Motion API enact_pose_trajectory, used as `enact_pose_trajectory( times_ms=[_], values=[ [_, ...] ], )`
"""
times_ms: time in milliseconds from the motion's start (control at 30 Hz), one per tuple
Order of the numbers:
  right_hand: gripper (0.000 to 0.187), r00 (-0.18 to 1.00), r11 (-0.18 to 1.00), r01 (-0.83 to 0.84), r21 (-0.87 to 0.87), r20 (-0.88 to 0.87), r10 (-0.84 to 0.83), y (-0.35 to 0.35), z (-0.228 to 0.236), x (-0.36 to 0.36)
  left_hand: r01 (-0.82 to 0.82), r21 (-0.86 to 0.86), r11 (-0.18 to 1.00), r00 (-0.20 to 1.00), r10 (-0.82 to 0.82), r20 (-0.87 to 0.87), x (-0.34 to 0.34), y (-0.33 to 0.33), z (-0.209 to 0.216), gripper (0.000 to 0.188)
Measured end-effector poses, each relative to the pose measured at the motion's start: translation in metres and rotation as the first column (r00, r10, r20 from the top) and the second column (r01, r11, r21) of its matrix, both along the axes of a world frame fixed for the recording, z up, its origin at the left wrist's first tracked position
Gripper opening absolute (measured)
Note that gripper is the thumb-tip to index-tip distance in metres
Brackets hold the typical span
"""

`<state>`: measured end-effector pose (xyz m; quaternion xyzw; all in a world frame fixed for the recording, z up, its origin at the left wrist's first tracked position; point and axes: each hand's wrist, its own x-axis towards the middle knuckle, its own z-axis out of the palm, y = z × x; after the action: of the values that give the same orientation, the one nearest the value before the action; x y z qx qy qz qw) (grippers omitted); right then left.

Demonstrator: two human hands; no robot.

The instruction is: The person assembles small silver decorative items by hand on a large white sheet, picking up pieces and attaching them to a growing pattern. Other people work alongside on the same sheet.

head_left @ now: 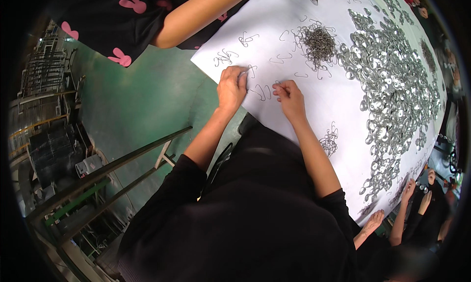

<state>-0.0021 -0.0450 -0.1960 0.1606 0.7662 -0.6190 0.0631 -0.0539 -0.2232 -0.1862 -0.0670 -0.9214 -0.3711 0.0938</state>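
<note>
Our left grip, right grip: fingers curled, hold we can't tell | wire hook: just left of nearer right grip, long axis roughly away from us

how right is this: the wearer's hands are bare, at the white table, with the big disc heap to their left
One slip: the disc heap lies to the right of the left hand and right hand, as the head view shows. Both are indeed bare and at the white table.
</note>
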Motion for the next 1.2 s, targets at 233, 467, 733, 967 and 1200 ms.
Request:
enact_pose_trajectory(
  times_ms=[233, 467, 733, 967, 1200],
  values=[
    [0.006, 0.996, 0.987, 0.086, -0.139, 0.047, -0.080, 0.020, 0.001, 0.006, -0.069, -0.122, 0.990, 0.990, 0.054, -0.127, -0.053, -0.032, -0.006, 0.009],
    [0.005, 0.998, 0.985, 0.068, -0.156, 0.030, -0.064, 0.023, -0.007, 0.012, 0.400, -0.324, 0.858, 0.917, -0.376, 0.135, -0.111, -0.048, 0.007, 0.010],
    [0.006, 0.996, 0.982, 0.088, -0.167, 0.030, -0.084, 0.023, -0.006, 0.015, 0.434, -0.177, 0.883, 0.897, -0.405, 0.178, -0.122, -0.034, 0.017, 0.017],
    [0.005, 0.997, 0.985, 0.076, -0.152, 0.013, -0.075, 0.024, -0.008, 0.016, 0.293, 0.122, 0.948, 0.941, -0.309, 0.141, -0.121, 0.001, 0.027, 0.017],
    [0.005, 0.998, 0.986, 0.070, -0.151, 0.005, -0.070, 0.024, -0.007, 0.015, 0.159, -0.156, 0.975, 0.983, -0.140, 0.122, -0.133, -0.014, -0.005, 0.021]
  ],
)
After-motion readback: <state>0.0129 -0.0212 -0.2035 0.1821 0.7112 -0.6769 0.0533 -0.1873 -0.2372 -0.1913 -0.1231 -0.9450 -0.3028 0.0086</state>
